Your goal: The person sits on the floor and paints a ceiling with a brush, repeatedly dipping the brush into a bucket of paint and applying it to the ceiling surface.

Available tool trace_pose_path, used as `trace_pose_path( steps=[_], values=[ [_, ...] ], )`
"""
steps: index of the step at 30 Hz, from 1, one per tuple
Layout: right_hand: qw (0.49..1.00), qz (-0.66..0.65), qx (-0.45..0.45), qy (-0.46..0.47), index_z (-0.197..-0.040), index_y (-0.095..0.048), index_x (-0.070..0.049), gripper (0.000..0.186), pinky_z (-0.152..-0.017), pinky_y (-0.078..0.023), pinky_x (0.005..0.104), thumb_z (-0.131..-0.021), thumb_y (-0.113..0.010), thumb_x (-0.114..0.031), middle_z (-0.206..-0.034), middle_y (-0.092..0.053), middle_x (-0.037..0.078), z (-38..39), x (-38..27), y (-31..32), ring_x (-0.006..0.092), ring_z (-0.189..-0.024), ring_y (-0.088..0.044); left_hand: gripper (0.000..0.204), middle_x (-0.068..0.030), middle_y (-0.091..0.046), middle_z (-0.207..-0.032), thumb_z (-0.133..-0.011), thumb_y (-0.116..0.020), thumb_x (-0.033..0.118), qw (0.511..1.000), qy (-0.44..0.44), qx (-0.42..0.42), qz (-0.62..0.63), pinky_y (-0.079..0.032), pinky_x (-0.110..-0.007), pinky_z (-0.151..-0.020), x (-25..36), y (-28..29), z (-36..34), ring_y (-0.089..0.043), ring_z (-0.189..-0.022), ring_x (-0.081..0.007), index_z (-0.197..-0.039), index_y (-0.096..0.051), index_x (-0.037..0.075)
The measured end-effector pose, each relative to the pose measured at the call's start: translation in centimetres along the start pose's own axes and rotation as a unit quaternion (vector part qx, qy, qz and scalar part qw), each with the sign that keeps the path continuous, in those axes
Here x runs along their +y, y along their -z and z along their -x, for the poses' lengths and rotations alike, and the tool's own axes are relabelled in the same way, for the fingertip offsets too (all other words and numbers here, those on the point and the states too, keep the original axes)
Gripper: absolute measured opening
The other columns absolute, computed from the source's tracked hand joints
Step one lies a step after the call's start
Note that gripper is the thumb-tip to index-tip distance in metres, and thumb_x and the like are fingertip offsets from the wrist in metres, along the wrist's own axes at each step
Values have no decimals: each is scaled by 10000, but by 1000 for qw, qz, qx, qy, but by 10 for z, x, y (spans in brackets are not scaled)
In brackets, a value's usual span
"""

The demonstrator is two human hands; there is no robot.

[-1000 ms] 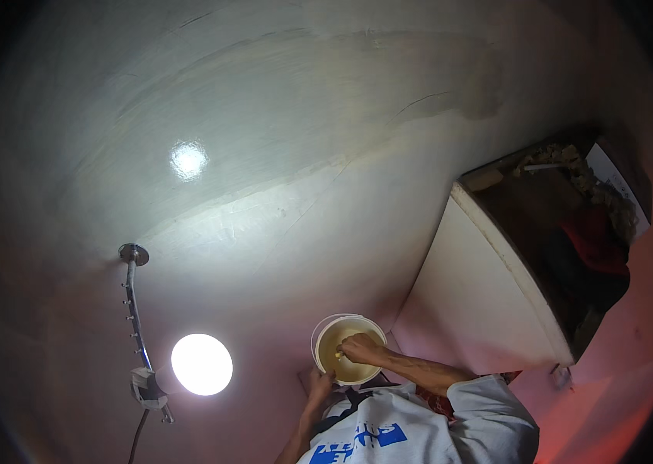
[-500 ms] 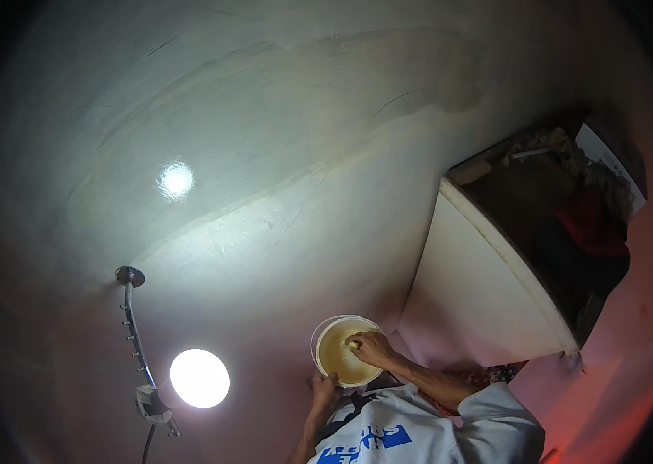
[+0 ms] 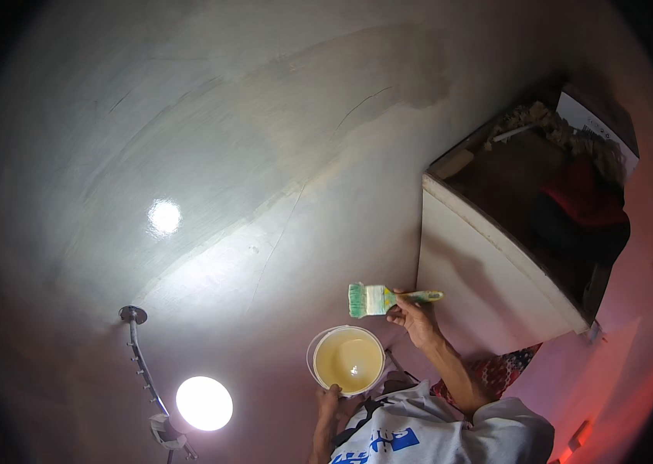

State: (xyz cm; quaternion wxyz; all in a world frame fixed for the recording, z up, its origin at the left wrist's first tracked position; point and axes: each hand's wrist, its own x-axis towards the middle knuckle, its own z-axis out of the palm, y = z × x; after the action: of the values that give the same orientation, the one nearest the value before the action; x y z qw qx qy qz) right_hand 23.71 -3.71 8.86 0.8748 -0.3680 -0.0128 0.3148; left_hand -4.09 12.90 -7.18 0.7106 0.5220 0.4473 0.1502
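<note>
My right hand [image 3: 417,321] grips a flat paintbrush [image 3: 377,300] by its yellow-green handle. The brush lies nearly level, its green-stained bristles pointing left, above and to the right of a white bucket [image 3: 382,357]. Yellowish liquid [image 3: 340,357] fills part of that bucket and shows a small bright reflection. With its fingers at the near rim, my left hand [image 3: 329,394] holds the bucket against the front of my body. The bucket's thin wire handle hangs out on its left side.
A wall [image 3: 265,155] ahead has a darker damp-looking patch and cracks. At lower left a lit bulb [image 3: 204,403] hangs by a metal hook rail [image 3: 141,359]. On the right stands a pale cabinet [image 3: 489,263], its top holding a dark red and black cloth [image 3: 585,209] and a white box [image 3: 597,127].
My right hand has risen out of the bucket with the paintbrush, which now shows fully. The left hand still holds the bucket. The view has shifted slightly.
</note>
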Motion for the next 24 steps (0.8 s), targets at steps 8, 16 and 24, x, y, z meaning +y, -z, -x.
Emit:
trace_pose_path(
  steps=[8,16,24],
  values=[
    [965,55,-29,256,-1170,-611,-24,330,-737,-570,329,-900,-732,-170,-1046,-646,75,-61,-106,-64,167,-851,-665,385,-219,-630,-1058,-825,-505,-10,998,35,3,48,-604,-434,-677,30,-11,33,-693,-885,-332,-1199,-498,-103],
    [905,132,-17,403,-1111,-668,-9,262,-768,-584,282,-879,-744,-107,-1081,-668,88,-138,-150,-52,139,-916,-655,460,-247,-606,-1117,-824,-514,-12,996,70,19,57,-605,-449,-724,48,-10,48,-687,-894,-348,-1270,-441,-99],
    [864,104,118,478,-1196,-639,-24,305,-892,-540,314,-913,-707,-113,-1142,-652,66,-181,-170,-27,154,-1034,-633,558,-214,-561,-1237,-801,-503,-29,992,122,16,10,-626,-460,-754,41,2,45,-666,-1022,-350,-1349,-402,-37]
  ],
)
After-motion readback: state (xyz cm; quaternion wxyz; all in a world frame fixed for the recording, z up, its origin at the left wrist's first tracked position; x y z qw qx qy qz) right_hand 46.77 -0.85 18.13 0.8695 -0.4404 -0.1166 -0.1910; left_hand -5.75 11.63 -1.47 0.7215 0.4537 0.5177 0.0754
